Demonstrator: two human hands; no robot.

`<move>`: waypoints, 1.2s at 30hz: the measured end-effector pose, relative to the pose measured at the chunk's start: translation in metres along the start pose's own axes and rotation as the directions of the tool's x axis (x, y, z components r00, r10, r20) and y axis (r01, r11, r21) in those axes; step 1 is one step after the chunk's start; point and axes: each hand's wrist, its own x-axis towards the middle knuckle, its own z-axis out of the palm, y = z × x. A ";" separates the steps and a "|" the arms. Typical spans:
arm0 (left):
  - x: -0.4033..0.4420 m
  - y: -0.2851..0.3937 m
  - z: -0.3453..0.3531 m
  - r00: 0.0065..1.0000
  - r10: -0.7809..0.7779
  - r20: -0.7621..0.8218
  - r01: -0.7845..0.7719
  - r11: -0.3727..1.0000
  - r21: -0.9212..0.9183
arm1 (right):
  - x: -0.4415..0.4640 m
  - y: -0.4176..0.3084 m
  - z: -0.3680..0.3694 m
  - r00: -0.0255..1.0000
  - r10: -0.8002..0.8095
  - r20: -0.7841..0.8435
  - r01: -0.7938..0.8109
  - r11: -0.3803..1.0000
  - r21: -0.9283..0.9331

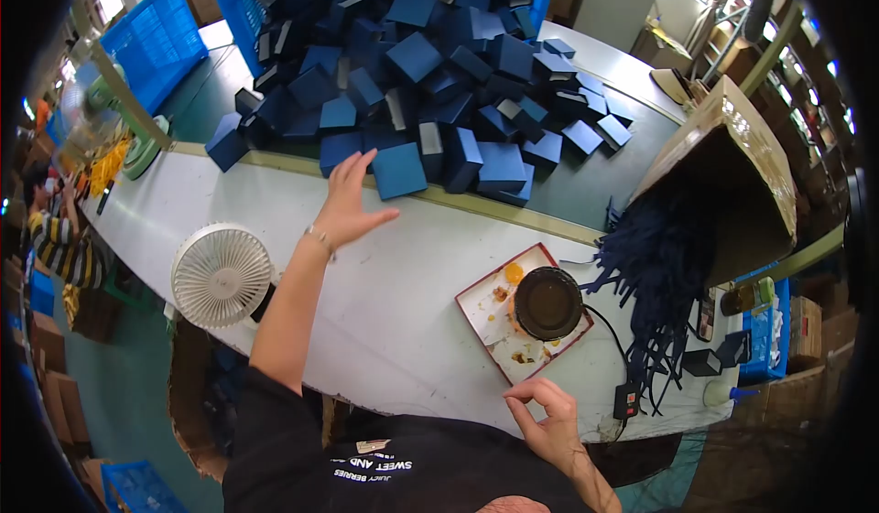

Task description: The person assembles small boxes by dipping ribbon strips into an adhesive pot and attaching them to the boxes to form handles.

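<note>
My left hand (pixel 346 204) reaches over the far side of the white table, fingers spread and holding nothing visible. Its fingertips are at the near edge of a square blue box (pixel 400 170), at the front of a large heap of similar boxes (pixel 412 57); whether they touch it I cannot tell. Near the table's front edge is my right hand (pixel 552 414), fingers curled and thumb close to the index finger. Anything pinched there is too small to make out. Just beyond it lies a red-rimmed tray (pixel 490 334), stained orange and brown, bearing a dark round pot (pixel 548 303).
A white fan (pixel 222 275) stands left of my left forearm. At right, a tipped carton (pixel 765 161) spills dark navy strips (pixel 652 266) over the table. A corded switch box (pixel 626 400) and glue bottle (pixel 730 393) lie near the right edge. A person (pixel 64 238) sits far left.
</note>
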 end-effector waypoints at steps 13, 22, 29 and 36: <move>0.070 0.025 0.003 0.980 -0.055 -0.194 0.089 0.981 0.174 | -0.016 0.030 -0.011 0.980 0.145 -0.135 -0.144 0.989 0.016; 0.098 -0.020 0.073 0.789 0.010 -0.614 -0.098 0.989 -0.110 | -0.019 0.033 -0.014 0.977 0.028 -0.211 -0.041 0.997 -0.059; 0.068 -0.012 0.108 0.966 0.027 -0.256 -0.037 0.999 -0.035 | -0.023 0.040 -0.014 0.976 0.078 -0.203 -0.086 0.996 -0.030; 0.117 0.004 0.064 0.968 0.247 -0.044 -0.247 0.969 0.014 | -0.017 0.037 -0.012 0.979 0.063 -0.195 -0.073 0.996 -0.045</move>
